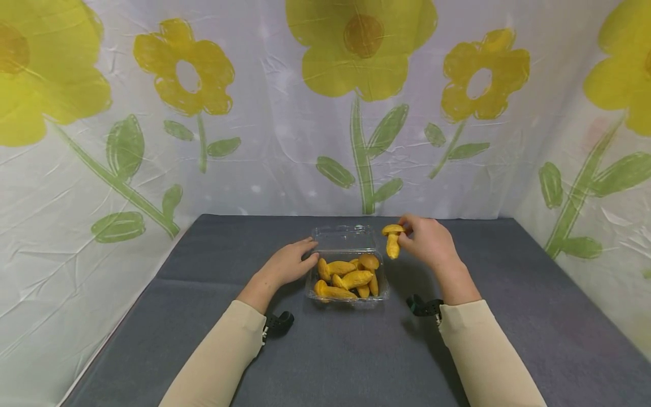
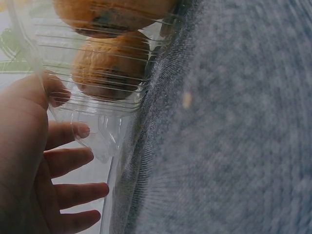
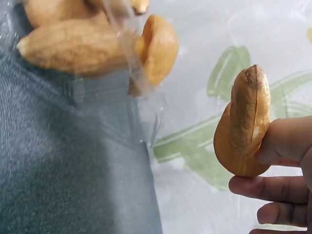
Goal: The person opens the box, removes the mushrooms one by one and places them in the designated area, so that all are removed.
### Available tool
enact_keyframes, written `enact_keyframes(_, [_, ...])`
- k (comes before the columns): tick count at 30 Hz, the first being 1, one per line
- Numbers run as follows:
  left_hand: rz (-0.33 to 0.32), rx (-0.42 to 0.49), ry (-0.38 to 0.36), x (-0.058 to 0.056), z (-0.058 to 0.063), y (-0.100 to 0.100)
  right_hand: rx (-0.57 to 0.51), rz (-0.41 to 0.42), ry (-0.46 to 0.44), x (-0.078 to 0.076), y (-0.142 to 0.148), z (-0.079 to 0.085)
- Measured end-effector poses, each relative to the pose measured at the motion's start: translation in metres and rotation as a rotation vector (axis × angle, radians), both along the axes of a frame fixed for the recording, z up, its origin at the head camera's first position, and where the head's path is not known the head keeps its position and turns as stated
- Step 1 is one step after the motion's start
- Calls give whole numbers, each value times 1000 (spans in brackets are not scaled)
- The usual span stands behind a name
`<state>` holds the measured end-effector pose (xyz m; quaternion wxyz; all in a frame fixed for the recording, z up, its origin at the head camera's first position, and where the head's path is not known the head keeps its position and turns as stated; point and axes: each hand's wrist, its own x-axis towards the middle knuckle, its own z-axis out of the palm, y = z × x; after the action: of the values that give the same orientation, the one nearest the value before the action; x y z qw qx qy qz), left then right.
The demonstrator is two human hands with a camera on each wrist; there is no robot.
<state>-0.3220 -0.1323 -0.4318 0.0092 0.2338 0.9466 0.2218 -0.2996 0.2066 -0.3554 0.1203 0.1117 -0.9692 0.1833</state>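
My right hand pinches a yellow mushroom between thumb and fingers, above the table to the right of a clear plastic clamshell box. The mushroom hangs cap up, stem down; its stem shows close up in the right wrist view. Several more mushrooms lie inside the box, whose lid is raised at the back. At the box's left side rests my left hand, its thumb against the wall and its fingers extended toward the hinge side.
A dark grey cloth covers the table. White sheeting printed with yellow flowers hangs behind the table and along both sides. A black wrist device sits under each wrist.
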Motion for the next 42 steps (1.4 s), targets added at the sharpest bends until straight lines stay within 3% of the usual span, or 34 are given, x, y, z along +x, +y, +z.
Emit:
enact_keyframes(13, [3, 0, -2, 1, 0, 0, 30, -23, -94, -11, 11, -19])
enact_keyframes(42, [5, 13, 2, 1, -1, 0, 99, -30, -200, -24, 14, -54])
